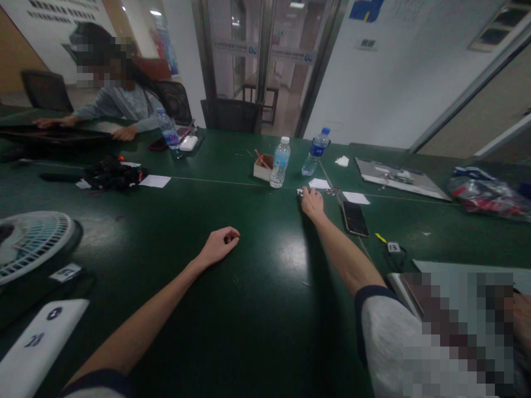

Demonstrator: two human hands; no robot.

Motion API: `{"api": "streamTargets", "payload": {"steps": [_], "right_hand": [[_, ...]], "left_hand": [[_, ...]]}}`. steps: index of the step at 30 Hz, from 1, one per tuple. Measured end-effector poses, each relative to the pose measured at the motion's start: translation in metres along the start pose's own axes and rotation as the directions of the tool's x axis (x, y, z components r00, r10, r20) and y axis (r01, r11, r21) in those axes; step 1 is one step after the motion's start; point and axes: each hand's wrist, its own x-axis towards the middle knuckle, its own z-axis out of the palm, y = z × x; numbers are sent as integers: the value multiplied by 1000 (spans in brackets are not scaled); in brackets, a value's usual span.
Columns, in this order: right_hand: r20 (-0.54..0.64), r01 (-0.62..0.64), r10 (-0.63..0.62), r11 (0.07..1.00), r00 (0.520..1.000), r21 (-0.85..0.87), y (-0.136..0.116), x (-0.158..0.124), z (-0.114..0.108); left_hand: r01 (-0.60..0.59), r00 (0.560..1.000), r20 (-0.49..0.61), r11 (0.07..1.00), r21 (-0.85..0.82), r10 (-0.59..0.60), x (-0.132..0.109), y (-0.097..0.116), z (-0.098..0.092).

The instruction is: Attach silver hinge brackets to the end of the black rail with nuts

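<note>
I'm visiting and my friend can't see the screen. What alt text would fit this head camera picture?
Seen from above, a person's right hand reaches across a dark green table to a small strip of parts beside a black phone, while the left hand rests loosely curled. Two water bottles stand beyond, and another person sits far left.

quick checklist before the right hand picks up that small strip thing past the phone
1. Right hand at the small patterned strip: ok, fingertips on its left end.
2. Grip closed on strip: cannot tell.
3. Left hand free: ok, loosely curled on the green table.
4. Phone clear of the arm: ok, beside it.
5. Clear water bottle apart from the hand: ok, upright behind it.
</note>
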Motion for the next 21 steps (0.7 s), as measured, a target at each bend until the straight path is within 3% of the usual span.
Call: {"api": "streamTargets", "payload": {"steps": [21], "right_hand": [[50,-40,37,997,998,72,1,5,4]], "left_hand": [[-12,1000,21,999,33,12,0,0,1]]}}
